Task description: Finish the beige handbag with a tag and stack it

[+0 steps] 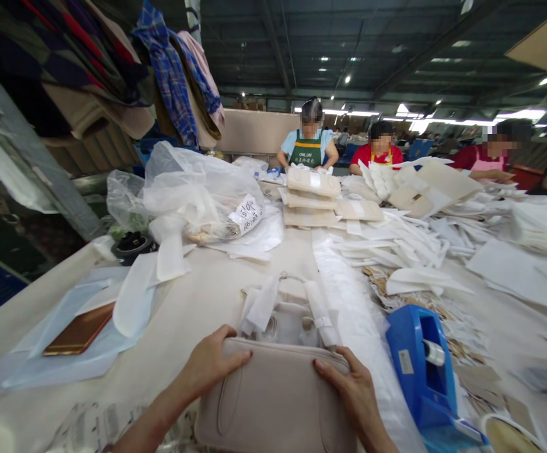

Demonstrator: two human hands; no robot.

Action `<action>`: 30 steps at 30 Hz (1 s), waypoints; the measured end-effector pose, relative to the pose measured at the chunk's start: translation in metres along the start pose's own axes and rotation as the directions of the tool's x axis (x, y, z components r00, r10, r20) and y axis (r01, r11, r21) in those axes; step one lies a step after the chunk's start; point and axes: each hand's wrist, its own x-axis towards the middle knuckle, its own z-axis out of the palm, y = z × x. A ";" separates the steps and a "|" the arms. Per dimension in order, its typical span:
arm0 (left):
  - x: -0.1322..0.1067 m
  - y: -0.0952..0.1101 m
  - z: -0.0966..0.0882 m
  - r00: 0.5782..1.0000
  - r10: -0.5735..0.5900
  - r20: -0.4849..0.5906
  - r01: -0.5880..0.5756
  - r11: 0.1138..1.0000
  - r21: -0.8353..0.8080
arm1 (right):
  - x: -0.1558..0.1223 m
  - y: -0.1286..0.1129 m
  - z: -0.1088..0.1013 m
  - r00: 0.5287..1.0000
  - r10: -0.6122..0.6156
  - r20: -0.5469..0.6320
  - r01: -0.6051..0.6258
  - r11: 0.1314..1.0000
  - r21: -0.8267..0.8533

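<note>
A beige handbag (278, 396) lies at the near edge of the table, held between both hands. My left hand (219, 358) grips its upper left corner, thumb on the near face and fingers behind the top edge. On the upper right corner, my right hand (349, 377) holds it in the same way. Beyond the top edge, the bag's handle and metal rings show through white wrapping (292, 314). Some fingertips are hidden behind the bag.
A blue tape dispenser (419, 365) stands to the right beside scattered scraps. On the left, a brown phone-like object (80, 328) rests on pale sheets. Wrapped beige bags (309, 198) are stacked ahead, near a plastic-bagged bundle (207, 201) and white sheets (396, 245). Several people work across the table.
</note>
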 end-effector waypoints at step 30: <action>0.049 0.021 0.030 0.990 -0.029 -0.139 -0.016 0.950 -0.311 | 0.005 0.013 0.000 1.000 0.018 0.022 -0.019 0.999 0.026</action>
